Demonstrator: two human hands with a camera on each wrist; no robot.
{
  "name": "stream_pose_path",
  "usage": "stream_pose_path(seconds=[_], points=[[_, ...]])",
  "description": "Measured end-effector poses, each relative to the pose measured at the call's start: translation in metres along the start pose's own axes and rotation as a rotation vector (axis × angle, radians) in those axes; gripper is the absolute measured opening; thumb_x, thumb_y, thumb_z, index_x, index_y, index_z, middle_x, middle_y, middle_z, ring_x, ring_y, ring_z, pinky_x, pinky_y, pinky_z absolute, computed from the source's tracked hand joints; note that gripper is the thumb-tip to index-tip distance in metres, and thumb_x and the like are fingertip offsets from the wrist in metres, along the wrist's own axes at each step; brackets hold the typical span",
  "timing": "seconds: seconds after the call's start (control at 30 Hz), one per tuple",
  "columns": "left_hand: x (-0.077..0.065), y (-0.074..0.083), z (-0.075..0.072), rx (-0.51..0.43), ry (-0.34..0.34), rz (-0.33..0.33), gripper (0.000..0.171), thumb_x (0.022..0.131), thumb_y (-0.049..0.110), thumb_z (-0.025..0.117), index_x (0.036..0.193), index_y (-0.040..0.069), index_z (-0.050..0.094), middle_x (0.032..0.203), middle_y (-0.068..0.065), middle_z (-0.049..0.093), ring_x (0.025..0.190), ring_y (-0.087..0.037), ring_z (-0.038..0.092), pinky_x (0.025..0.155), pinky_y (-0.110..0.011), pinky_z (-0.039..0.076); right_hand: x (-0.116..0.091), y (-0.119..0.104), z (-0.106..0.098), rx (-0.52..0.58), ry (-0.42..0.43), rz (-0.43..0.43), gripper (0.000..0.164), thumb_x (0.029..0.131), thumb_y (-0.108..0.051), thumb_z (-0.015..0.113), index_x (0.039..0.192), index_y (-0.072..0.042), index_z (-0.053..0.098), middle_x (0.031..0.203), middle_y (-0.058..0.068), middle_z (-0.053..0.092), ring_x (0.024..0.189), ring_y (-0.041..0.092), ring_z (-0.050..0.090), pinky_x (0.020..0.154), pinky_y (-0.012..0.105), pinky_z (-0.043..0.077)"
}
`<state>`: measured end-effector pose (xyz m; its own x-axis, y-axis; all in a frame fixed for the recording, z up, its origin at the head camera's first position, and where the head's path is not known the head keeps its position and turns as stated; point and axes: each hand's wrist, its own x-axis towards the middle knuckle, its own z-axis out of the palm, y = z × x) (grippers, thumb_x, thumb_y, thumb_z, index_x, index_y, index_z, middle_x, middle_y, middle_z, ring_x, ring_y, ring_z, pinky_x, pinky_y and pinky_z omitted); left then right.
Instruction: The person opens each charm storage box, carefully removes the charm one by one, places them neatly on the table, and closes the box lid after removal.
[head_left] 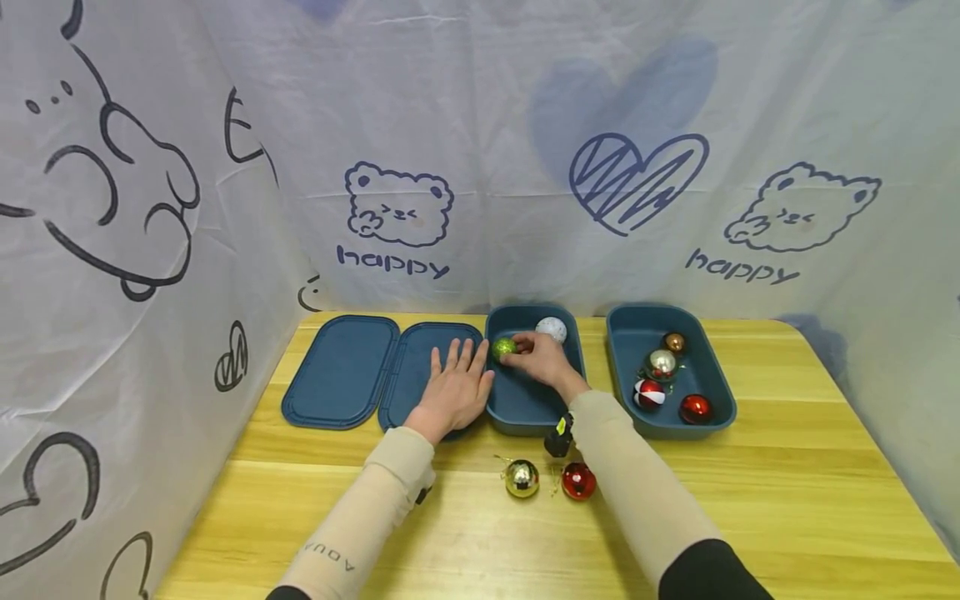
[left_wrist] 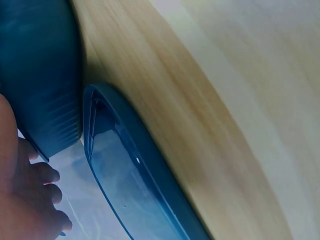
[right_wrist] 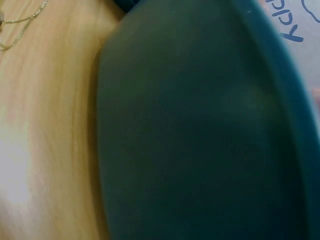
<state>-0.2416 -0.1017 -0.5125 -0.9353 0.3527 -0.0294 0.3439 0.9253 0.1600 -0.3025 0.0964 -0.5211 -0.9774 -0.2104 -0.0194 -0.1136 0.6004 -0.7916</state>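
I watched the right hand [head_left: 546, 360] pinch the green ball [head_left: 504, 349] in the mid-frame box [head_left: 525, 410], the left hand [head_left: 455, 390] spread, gripping nothing, where a slack pinch could have knocked it against the white ball [head_left: 552, 327].

You have a glittery green ball [head_left: 503, 348] and a speckled white ball [head_left: 552, 327]. Your boxes [head_left: 678, 432] and lids [head_left: 341, 371] are plain dark blue. Your other balls are copper [head_left: 673, 342], pale gold [head_left: 662, 364], banded red and white [head_left: 648, 395], yellow-gold [head_left: 522, 478], and two red [head_left: 578, 481]. Your sleeves [head_left: 375, 500] are beige and black, the left dark-lettered; your counter [head_left: 787, 467] is yellow and wood-grained, your cloth [head_left: 510, 125] whitish with bluish and black line drawings.
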Motion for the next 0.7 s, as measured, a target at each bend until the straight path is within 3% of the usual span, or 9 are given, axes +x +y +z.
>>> stream_pose_path(seconds=[0.7], points=[[0.000, 0.001, -0.002, 0.021, 0.004, 0.002, 0.063, 0.116, 0.045, 0.021, 0.172, 0.017, 0.012, 0.176, -0.019, 0.019, 0.165, -0.040, 0.012, 0.131, -0.066, 0.008, -0.026, -0.013, -0.026, 0.023, 0.017, -0.062, 0.055, 0.095, -0.028, 0.079, 0.141, -0.001, 0.065, 0.130, 0.021, 0.070, 0.119, 0.036, 0.069, 0.101, 0.049, 0.058]])
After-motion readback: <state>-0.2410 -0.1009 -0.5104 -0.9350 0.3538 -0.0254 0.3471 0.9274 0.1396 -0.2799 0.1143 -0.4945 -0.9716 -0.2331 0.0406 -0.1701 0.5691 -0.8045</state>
